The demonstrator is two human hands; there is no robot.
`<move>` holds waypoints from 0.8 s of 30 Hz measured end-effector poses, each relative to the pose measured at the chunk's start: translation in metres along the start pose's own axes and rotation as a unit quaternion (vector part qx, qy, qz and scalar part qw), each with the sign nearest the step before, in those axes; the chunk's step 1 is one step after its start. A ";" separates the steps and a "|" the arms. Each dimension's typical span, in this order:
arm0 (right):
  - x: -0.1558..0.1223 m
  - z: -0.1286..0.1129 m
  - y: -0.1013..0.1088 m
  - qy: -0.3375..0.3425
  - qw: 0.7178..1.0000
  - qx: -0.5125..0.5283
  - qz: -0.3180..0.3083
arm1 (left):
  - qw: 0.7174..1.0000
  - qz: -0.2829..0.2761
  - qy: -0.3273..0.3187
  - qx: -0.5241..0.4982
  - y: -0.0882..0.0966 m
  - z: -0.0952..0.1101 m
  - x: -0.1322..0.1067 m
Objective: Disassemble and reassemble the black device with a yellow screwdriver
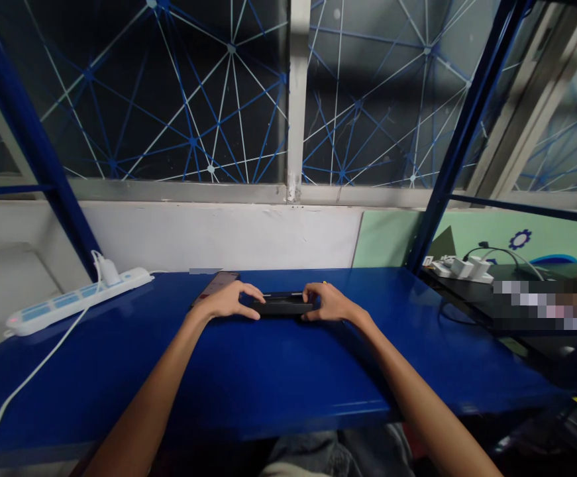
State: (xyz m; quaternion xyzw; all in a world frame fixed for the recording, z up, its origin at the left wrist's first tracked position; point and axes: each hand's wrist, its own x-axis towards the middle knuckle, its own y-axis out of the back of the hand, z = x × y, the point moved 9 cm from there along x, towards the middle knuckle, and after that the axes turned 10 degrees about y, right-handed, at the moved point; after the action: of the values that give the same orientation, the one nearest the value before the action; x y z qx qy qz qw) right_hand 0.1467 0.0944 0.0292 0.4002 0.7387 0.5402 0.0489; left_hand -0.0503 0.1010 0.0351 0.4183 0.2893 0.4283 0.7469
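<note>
A shallow black open box [283,308] sits on the blue table straight ahead of me, its long side facing me. My left hand [231,301] is at its left end, thumb in front and fingers over the back edge. At the right end, my right hand [332,302] has its fingers curled over the edge and its thumb low at the front. The inside of the box is dark, and I cannot make out its contents. Partly behind my left hand lies a flat, phone-like dark slab [226,279].
A white power strip [82,301] with a plugged-in adapter and trailing cable rests on the left of the blue table [268,377]. Blue frame posts rise at both back corners. To the right, a black table [507,273] holds another power strip [460,267] and cables.
</note>
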 end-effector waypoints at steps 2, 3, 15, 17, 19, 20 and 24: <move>0.000 -0.003 -0.002 0.003 0.999 -0.050 -0.010 | 1.000 -0.007 0.019 0.021 -0.004 -0.004 0.002; -0.001 -0.005 -0.004 0.005 0.997 -0.076 -0.015 | 0.999 -0.011 0.032 0.032 -0.006 -0.008 0.002; 0.000 -0.004 -0.017 0.036 0.994 -0.094 -0.049 | 0.994 -0.051 0.063 0.078 -0.020 -0.024 0.007; 0.000 -0.002 -0.015 0.031 0.994 -0.095 -0.045 | 0.994 -0.049 0.060 0.078 -0.020 -0.026 0.008; -0.001 0.001 -0.014 0.025 0.994 -0.097 -0.040 | 0.994 -0.051 0.053 0.076 -0.020 -0.026 0.007; -0.001 0.002 -0.014 0.024 0.994 -0.097 -0.041 | 0.995 -0.053 0.051 0.074 -0.020 -0.027 0.007; -0.001 0.003 -0.015 0.016 0.994 -0.095 -0.047 | 0.995 -0.056 0.049 0.063 -0.019 -0.028 0.007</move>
State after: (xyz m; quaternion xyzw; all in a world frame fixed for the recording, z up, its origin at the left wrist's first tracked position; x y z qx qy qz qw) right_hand 0.1406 0.0952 0.0149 0.3501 0.7025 0.6114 0.1007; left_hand -0.0616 0.1123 0.0046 0.4258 0.3750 0.3866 0.7270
